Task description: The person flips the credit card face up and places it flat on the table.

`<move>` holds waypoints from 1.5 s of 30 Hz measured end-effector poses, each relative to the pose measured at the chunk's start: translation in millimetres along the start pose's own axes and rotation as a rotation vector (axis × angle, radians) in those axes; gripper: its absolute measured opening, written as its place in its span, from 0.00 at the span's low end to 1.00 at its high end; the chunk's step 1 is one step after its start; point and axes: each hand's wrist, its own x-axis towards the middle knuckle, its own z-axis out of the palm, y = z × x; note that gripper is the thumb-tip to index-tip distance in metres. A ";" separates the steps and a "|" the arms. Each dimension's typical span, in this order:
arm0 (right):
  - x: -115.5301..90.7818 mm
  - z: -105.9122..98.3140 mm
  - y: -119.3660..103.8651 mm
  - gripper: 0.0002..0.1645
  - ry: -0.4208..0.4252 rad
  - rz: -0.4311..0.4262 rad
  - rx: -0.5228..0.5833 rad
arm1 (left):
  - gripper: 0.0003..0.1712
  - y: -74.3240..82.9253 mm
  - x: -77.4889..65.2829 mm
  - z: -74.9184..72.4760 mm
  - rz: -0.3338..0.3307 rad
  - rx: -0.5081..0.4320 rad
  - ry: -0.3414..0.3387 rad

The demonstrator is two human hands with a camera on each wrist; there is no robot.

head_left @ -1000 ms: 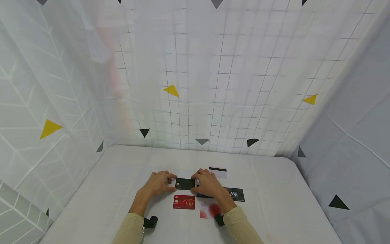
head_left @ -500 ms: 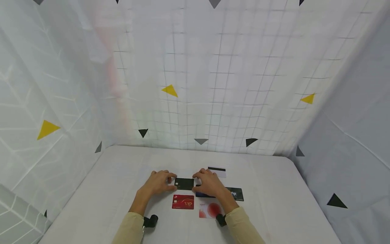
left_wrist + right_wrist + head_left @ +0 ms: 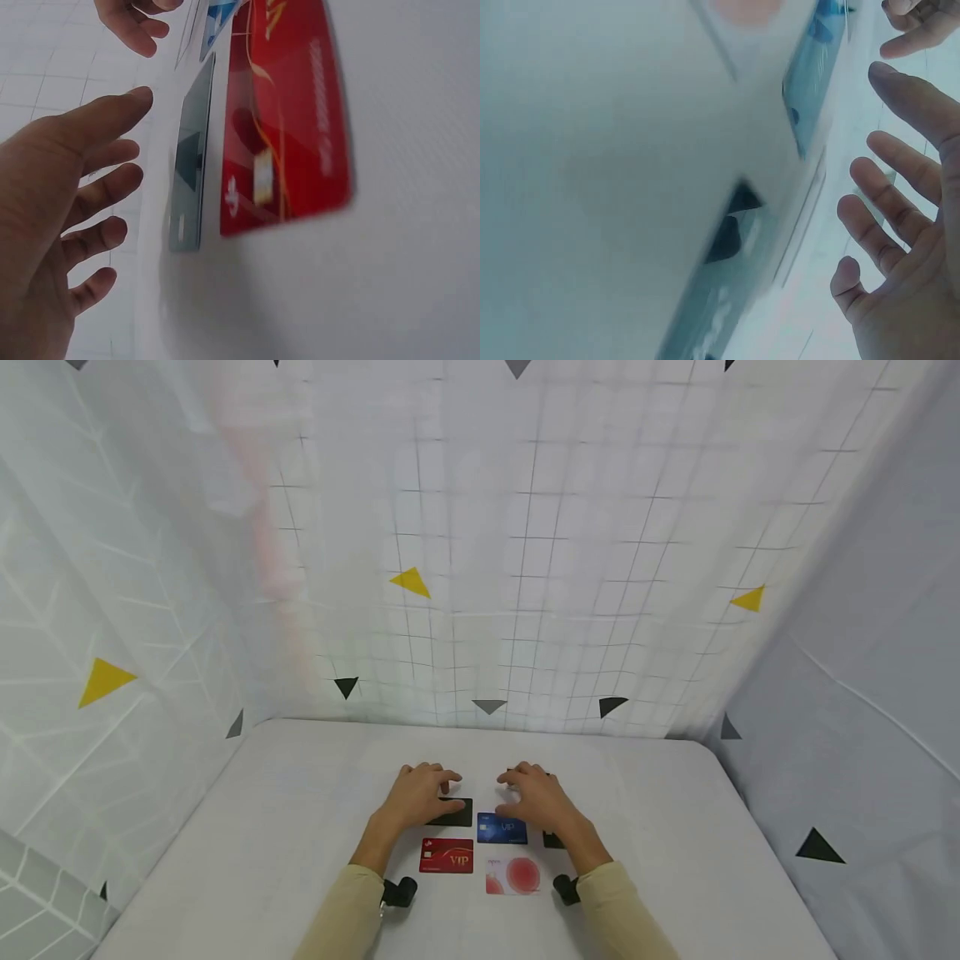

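My left hand [image 3: 416,795] is over the left part of a black card [image 3: 459,817], fingers relaxed and spread. In the left wrist view that card [image 3: 191,165] lies apart from the fingers, beyond a red VIP card [image 3: 292,112]. My right hand [image 3: 538,797] hovers above and right of a blue VIP card [image 3: 502,831], fingers loosely bent around nothing. It covers most of a white striped card at the back, and its wrist hides much of a dark card [image 3: 553,841]. In the right wrist view the blue card [image 3: 806,90] lies clear of the fingertips.
A pale card with a red circle [image 3: 513,876] lies in front of the blue one. All the cards lie flat on a white-covered table [image 3: 300,827]. White sheeting [image 3: 480,568] with triangle markers encloses the back and sides.
Both hands have let go of the black card's ends. The right hand has moved right, uncovering the blue card; the left has moved right over the black card. The head view has shifted slightly.
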 end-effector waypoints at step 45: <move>0.2 -21.2 78.3 0.27 -0.034 0.245 0.044 | 0.33 53.3 79.4 32.3 -0.043 0.078 -0.156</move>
